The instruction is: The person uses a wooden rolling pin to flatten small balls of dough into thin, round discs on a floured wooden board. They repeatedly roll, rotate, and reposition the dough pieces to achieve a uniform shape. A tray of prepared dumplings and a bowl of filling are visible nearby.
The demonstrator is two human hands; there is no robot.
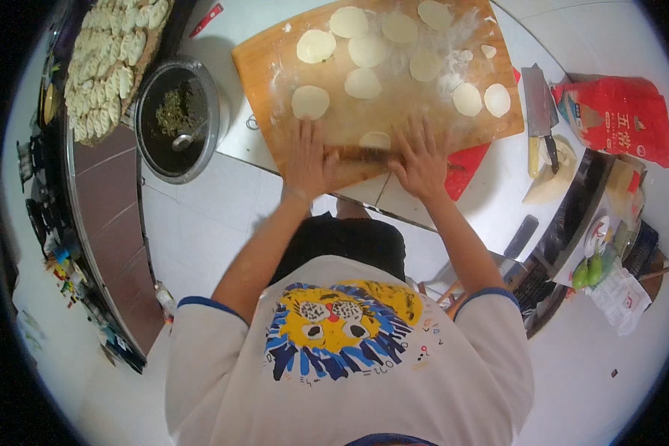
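A wooden rolling pin (pixel 357 155) lies crosswise near the front edge of the floured wooden board (pixel 275 78). My left hand (pixel 307 160) rests flat on its left end, and my right hand (pixel 419 157) lies on its right end, fingers stretched forward and spread. Both palms press on the pin without wrapping round it. Just beyond the pin, a small dough round (pixel 376 139) shows between my hands, its near part hidden. One flattened dough wrapper (pixel 310 102) lies right by my left fingertips. Several more wrappers (pixel 367 50) are spread over the far part of the board.
At left stand a metal bowl (pixel 147 119) of dark green filling with a spoon (pixel 181 142) and a tray of filled dumplings (pixel 115 56). To the right lie a cleaver (pixel 540 104), a red bag (pixel 617 119) and a dark-bladed tool (pixel 522 236) near the table edge.
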